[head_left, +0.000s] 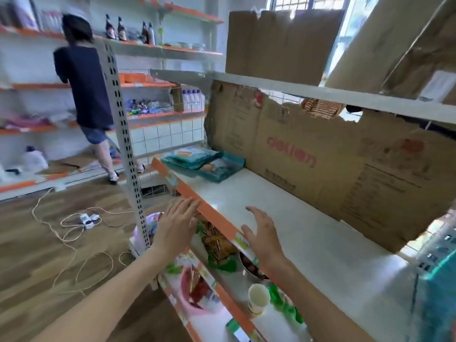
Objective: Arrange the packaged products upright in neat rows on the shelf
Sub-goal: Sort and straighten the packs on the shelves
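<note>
Teal packaged products [204, 161] lie flat in a loose pile at the far left end of the white shelf [283, 218], which has an orange front strip. My left hand [176, 225] is open, its fingertips at the orange strip near the shelf's front edge. My right hand [262, 233] is open with fingers spread, hovering over the front of the shelf. Neither hand holds anything. Both are well short of the teal packages.
Brown cardboard [320, 164] lines the back of the shelf. The shelf below holds snack packets [217, 245], a paper cup [257, 298] and a pink bowl [195, 290]. A person [86, 90] stands at the far shelves. Cords and a power strip [88, 219] lie on the wooden floor.
</note>
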Demonstrator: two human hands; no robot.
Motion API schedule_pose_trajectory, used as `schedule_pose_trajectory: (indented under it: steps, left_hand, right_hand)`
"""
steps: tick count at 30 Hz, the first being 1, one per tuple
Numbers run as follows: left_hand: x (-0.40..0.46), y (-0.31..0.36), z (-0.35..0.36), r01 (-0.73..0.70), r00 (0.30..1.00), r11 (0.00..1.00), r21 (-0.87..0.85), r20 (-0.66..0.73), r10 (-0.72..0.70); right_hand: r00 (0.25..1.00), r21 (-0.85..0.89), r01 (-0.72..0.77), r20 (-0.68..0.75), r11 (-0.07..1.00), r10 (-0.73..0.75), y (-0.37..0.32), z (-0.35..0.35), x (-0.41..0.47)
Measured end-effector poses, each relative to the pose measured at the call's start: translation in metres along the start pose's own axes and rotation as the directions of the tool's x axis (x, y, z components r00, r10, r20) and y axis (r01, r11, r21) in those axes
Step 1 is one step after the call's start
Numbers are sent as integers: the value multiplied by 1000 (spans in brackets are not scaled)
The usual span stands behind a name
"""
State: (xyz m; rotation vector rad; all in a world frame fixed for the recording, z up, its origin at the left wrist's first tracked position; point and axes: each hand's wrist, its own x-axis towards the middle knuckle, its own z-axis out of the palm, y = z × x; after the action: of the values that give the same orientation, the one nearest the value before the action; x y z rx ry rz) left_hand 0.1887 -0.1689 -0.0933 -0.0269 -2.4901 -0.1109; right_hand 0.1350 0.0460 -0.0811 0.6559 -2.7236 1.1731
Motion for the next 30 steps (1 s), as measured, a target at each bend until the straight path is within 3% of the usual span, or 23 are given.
schedule_pose_trajectory:
  steps: [3,9,13,18,26,30]
  left_hand:
    - [13,-36,7,34,998,999,-7,55,-33]
    - [51,-77,19,28,998,997,-71,-50,-32]
    - [74,-109,41,52,998,996,-68,-40,-55]
    - [112,-155,72,48,999,997,-66,24,-47]
    - [202,-226,134,-13,986,998,-54,165,22]
    - [232,-248,171,-84,967,983,-161,225,119]
  right_hand:
    - [999,103,-32,29,994,29,-12,18,29]
    - [997,210,-73,49,975,64,-22,43,92]
    - [997,248,-76,46,966,67,-26,67,145]
    - [993,325,-115,70,939,97,-27,103,223]
    - [957,492,-287,105,822,271,-6,144,352]
    - [910,517,-410,171,752,378,7,162,398]
